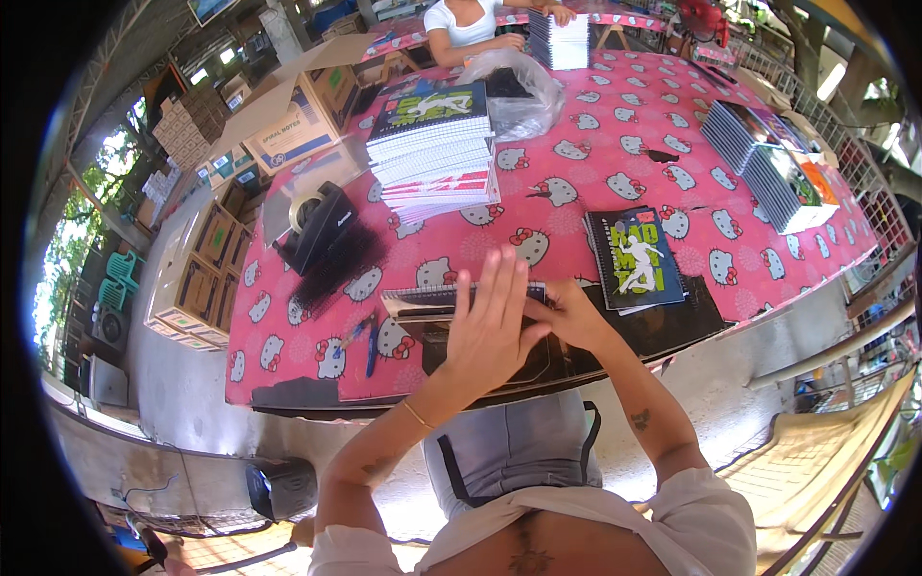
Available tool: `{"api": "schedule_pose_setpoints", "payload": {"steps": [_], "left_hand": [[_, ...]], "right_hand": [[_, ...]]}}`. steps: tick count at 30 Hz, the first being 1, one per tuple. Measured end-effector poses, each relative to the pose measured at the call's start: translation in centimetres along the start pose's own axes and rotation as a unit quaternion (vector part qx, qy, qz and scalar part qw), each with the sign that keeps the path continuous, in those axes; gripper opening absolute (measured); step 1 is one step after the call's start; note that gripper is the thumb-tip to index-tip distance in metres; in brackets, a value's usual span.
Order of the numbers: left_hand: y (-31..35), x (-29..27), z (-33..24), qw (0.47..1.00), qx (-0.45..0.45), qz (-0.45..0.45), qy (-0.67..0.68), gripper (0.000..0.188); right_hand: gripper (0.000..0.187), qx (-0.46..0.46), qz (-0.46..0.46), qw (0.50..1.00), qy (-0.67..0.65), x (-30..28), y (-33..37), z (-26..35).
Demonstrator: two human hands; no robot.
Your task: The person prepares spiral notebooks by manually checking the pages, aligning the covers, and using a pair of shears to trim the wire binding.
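The left hand [492, 322] is held flat, fingers stretched, over a spiral notebook [421, 305], whose right end is gripped by the right hand [570, 319]. Beyond both hands, a notebook stack [432, 158] is placed on the desk [603, 161].

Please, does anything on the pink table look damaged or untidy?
Yes. The pink tablecloth has ragged dark patches, one beside the tape dispenser, possibly worn or torn. The tall notebook stack also looks uneven: its edges do not line up.
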State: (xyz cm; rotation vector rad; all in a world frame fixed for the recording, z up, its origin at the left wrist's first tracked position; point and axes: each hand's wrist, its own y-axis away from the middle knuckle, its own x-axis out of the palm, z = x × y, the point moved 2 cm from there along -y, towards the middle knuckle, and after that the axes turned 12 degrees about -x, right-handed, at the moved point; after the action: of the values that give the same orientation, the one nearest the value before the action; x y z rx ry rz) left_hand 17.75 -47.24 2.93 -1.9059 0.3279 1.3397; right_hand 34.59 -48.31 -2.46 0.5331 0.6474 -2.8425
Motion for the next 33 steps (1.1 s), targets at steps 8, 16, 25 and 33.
{"api": "schedule_pose_setpoints", "payload": {"steps": [8, 16, 25, 33], "left_hand": [[-2.0, -3.0, 1.0, 0.988, -0.010, -0.096, 0.120, 0.029], [-2.2, -2.5, 1.6, 0.986, 0.030, -0.108, 0.127, 0.012], [-1.1, -6.7, 2.9, 0.996, 0.007, -0.041, 0.084, 0.016], [-5.3, -14.8, 2.8, 0.938, -0.071, -0.258, 0.222, 0.019]], "right_hand": [[0.024, -0.095, -0.091, 0.991, 0.031, -2.4, -0.1, 3.3], [0.013, -0.021, 0.027, 0.999, -0.036, -6.9, -1.9, 5.1], [0.018, -0.080, -0.173, 0.979, 0.077, -4.0, -0.6, 3.9], [0.075, 0.143, -0.013, 0.859, 0.492, -8.0, 5.1, -3.6]]}}
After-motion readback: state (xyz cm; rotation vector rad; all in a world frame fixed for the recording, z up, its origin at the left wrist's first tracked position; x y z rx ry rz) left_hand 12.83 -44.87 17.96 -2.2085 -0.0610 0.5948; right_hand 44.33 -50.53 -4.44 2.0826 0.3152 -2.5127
